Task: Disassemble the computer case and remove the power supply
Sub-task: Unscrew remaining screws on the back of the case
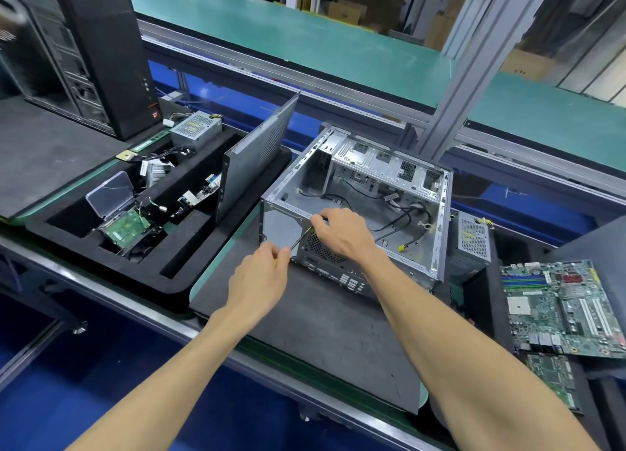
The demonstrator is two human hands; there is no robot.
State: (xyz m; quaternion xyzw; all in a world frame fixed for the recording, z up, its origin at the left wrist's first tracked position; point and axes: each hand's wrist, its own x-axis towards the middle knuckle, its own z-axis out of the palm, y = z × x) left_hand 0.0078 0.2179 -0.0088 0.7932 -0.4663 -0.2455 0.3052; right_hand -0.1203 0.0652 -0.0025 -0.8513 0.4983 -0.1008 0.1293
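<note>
An open silver computer case (pixel 389 166) lies on its side on a dark mat, with loose black cables inside. My left hand (pixel 261 277) grips the yellow handle of a screwdriver (pixel 299 240) in front of the case's rear panel. The shaft slants up to the case's near top edge. There my right hand (pixel 342 233) pinches the shaft close to its tip. A grey power supply (pixel 472 240) stands outside the case, against its right side.
A detached side panel (pixel 254 155) leans upright between the case and a black foam tray (pixel 101 247) holding a second power supply (pixel 196 130), a drive and small parts. Motherboards (pixel 562 308) lie at right. A black tower (pixel 101 54) stands at the far left.
</note>
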